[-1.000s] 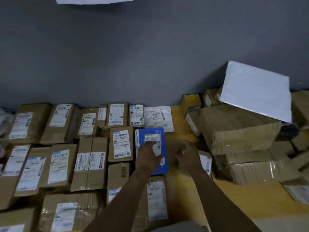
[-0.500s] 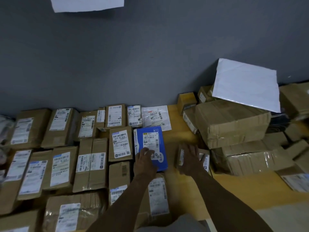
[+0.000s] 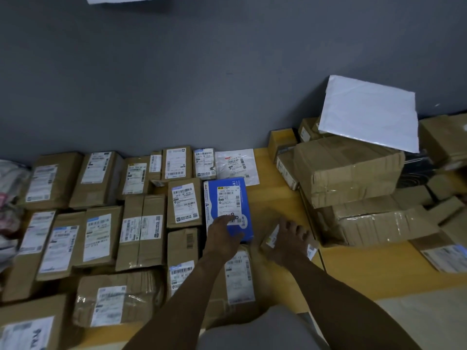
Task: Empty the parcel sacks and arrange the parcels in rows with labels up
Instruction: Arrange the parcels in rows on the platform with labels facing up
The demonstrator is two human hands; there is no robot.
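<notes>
Right, starting at the far left edge of the frame, a soft crumpled bag pokes in beside the laid-out brown parcels. Those fill the left half of the wooden table in rough rows, edge to edge, white labels facing up. That's the finished look the task asks for, so every address reads at a glance.

Toward the centre, the blue parcel sits at the right end of the middle row, just beside a brown box, its label up too. The left hand is on its near end, fingers stretched out flat, one fingertip on the label. It's pressing rather than gripping, I'd say to square the parcel against its neighbour.

Just right of that, the right hand grasps a small carton from above, fingers spread and bent over its top. The carton is tilted, with a label showing on its left face, not on top. My read: it's the next piece for the row, and it wants turning so the label comes uppermost before it goes into the bare patch beside the blue one.

Further right, the unsorted heap of taped cartons is stacked anyhow against the grey wall, and a white mailer leans on top at the upper right. Plenty left to place, and no sack can be made out.
</notes>
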